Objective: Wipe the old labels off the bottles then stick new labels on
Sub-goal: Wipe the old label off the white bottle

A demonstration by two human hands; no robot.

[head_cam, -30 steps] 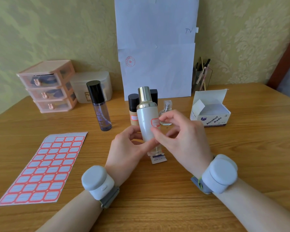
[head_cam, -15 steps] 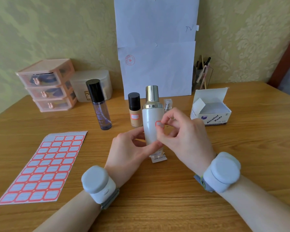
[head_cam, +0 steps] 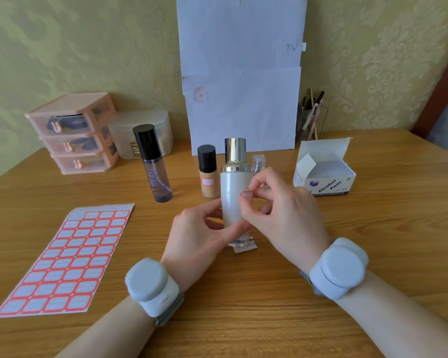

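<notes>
Our left hand (head_cam: 199,239) gripping the white bottle (head_cam: 232,200) steady, we should let our right hand (head_cam: 282,218), pinching the red-bordered label (head_cam: 246,196), smooth it flat.

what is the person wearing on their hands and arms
No gloves, rings or sleeves show. The left hand and right hand each have a rounded, pale grey, puck-shaped unit at the wrist, the left device and the right device, each on a grey strap. No cables show.
</notes>
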